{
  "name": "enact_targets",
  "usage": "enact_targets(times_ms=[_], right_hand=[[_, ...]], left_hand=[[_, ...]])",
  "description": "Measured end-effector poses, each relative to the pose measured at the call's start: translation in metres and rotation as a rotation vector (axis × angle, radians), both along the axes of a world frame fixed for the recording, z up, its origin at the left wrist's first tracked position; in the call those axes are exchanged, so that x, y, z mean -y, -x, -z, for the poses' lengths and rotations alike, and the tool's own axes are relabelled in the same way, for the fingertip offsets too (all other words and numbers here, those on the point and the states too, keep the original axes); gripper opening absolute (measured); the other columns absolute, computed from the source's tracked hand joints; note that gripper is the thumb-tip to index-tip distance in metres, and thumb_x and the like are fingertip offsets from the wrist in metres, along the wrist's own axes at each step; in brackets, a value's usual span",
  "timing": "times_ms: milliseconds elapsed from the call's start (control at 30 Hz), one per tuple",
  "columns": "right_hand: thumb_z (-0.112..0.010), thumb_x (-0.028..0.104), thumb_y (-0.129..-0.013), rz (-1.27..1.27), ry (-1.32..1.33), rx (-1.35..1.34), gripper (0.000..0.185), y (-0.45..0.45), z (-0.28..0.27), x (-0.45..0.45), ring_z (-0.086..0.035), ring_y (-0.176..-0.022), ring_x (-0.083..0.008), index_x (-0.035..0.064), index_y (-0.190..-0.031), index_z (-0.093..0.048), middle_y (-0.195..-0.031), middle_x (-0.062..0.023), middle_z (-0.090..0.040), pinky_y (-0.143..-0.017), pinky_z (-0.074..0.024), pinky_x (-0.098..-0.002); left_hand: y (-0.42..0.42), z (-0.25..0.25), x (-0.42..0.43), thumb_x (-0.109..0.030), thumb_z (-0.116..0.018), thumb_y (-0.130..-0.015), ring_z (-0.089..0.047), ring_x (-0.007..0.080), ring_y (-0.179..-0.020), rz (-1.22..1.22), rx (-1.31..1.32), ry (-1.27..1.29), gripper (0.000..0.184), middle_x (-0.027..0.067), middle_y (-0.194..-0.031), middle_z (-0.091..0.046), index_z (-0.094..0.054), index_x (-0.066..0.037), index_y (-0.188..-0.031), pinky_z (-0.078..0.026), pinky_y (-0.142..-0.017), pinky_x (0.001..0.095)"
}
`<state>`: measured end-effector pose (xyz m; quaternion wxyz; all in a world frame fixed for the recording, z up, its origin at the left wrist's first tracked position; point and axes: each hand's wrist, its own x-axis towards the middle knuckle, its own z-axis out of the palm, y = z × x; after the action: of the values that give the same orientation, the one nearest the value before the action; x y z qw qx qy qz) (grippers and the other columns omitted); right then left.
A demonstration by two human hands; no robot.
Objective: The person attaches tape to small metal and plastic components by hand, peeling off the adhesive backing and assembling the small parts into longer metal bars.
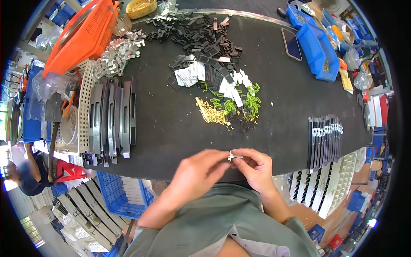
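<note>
My right hand [255, 168] pinches a small white and silvery part [233, 156] between thumb and forefinger, just above the near edge of the bench. My left hand [198, 170] comes in from the other side, its fingers curled and slightly blurred, with the fingertips at the same part. Whether the left fingers hold a further piece is hidden. Beyond the hands lie small brass-coloured pieces [210, 113], green loop-shaped pieces [252, 103] and tiny black pieces [245, 126]. Behind them are white flat pieces [190, 75] and a heap of black plastic parts [205, 36].
Long dark strips [112, 118] stand at the left beside a perforated cream basket [87, 107] and an orange basket [81, 36]. At the right lie narrow black strips with white clips [324, 141], a phone [291, 44] and blue bins [317, 53]. Another person [32, 169] is at far left.
</note>
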<state>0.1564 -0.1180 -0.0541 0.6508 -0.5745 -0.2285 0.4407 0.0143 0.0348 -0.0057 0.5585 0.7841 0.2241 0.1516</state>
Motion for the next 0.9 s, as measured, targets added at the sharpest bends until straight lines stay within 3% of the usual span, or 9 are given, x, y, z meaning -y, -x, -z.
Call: enact_targets(times_ms=[100, 167, 233, 367, 433, 567, 733, 900], right_hand=[[-0.069, -0.005, -0.094, 0.105, 0.010, 0.106, 0.021, 0.006, 0.011, -0.002, -0.071, -0.089, -0.0142, -0.0048, -0.116, -0.070, -0.101, -0.0106, -0.073, -0.080, -0.0595, -0.0282], [-0.068, -0.005, -0.094, 0.164, 0.017, 0.128, 0.019, 0.006, 0.018, -0.004, -0.071, -0.084, -0.0142, -0.0057, -0.113, -0.069, -0.098, -0.0097, -0.072, -0.076, -0.0602, -0.0287], [-0.067, -0.007, -0.095, 0.106, -0.094, 0.186, 0.019, 0.003, 0.024, -0.002, -0.069, -0.085, -0.0123, -0.0061, -0.114, -0.069, -0.099, -0.0090, -0.070, -0.076, -0.0592, -0.0264], [-0.068, -0.008, -0.093, 0.174, -0.125, 0.058, 0.021, 0.003, 0.021, -0.001, -0.067, -0.082, -0.0125, -0.0071, -0.114, -0.068, -0.100, -0.0108, -0.070, -0.070, -0.0558, -0.0257], [-0.068, -0.008, -0.093, 0.164, -0.177, 0.079, 0.022, 0.000, 0.027, 0.003, -0.067, -0.081, -0.0122, -0.0069, -0.114, -0.068, -0.100, -0.0108, -0.070, -0.069, -0.0550, -0.0256], [-0.069, -0.009, -0.092, 0.151, -0.208, 0.086, 0.022, -0.001, 0.025, 0.007, -0.065, -0.080, -0.0112, -0.0058, -0.113, -0.069, -0.098, -0.0100, -0.070, -0.070, -0.0538, -0.0250], [-0.068, -0.009, -0.092, 0.141, -0.220, 0.090, 0.021, 0.000, 0.026, 0.003, -0.065, -0.079, -0.0106, -0.0041, -0.112, -0.070, -0.095, -0.0090, -0.071, -0.069, -0.0522, -0.0247], [-0.067, -0.009, -0.092, 0.130, -0.181, 0.113, 0.018, 0.002, 0.026, 0.004, -0.065, -0.080, -0.0112, -0.0065, -0.109, -0.070, -0.097, -0.0103, -0.071, -0.069, -0.0527, -0.0251]], left_hand=[[-0.010, 0.000, -0.043, -0.004, -0.074, -0.089, -0.071, 0.0206, -0.084, -0.164, -0.014, -0.249, 0.022, 0.0140, -0.103, -0.074, -0.074, 0.000, -0.111, -0.056, -0.072, 0.0311], [-0.027, 0.007, -0.074, -0.008, -0.071, -0.092, -0.070, 0.0238, -0.078, -0.268, -0.099, -0.364, 0.018, 0.0140, -0.100, -0.073, -0.074, -0.002, -0.109, -0.055, -0.071, 0.0334], [-0.047, 0.025, -0.103, -0.012, -0.070, -0.093, -0.070, 0.0311, -0.082, -0.254, -0.123, -0.556, 0.018, 0.0157, -0.100, -0.072, -0.073, -0.003, -0.107, -0.054, -0.074, 0.0378], [-0.070, 0.052, -0.122, -0.014, -0.070, -0.094, -0.069, 0.0328, -0.087, -0.214, -0.251, -0.753, 0.018, 0.0129, -0.095, -0.070, -0.074, -0.008, -0.110, -0.054, -0.076, 0.0399], [-0.075, 0.059, -0.122, -0.014, -0.070, -0.093, -0.068, 0.0322, -0.082, -0.263, -0.155, -0.852, 0.014, 0.0122, -0.093, -0.068, -0.073, -0.008, -0.106, -0.053, -0.074, 0.0411], [-0.078, 0.059, -0.120, -0.012, -0.071, -0.091, -0.068, 0.0300, -0.077, -0.243, -0.204, -0.851, 0.009, 0.0122, -0.092, -0.069, -0.068, -0.005, -0.096, -0.053, -0.071, 0.0403], [-0.083, 0.063, -0.122, -0.015, -0.074, -0.089, -0.069, 0.0299, -0.081, -0.287, -0.272, -0.784, 0.016, 0.0148, -0.093, -0.069, -0.068, -0.003, -0.097, -0.053, -0.073, 0.0413], [-0.092, 0.070, -0.114, -0.014, -0.069, -0.090, -0.067, 0.0387, -0.087, -0.340, -0.226, -0.848, 0.011, 0.0173, -0.092, -0.068, -0.066, -0.004, -0.094, -0.053, -0.078, 0.0471]])
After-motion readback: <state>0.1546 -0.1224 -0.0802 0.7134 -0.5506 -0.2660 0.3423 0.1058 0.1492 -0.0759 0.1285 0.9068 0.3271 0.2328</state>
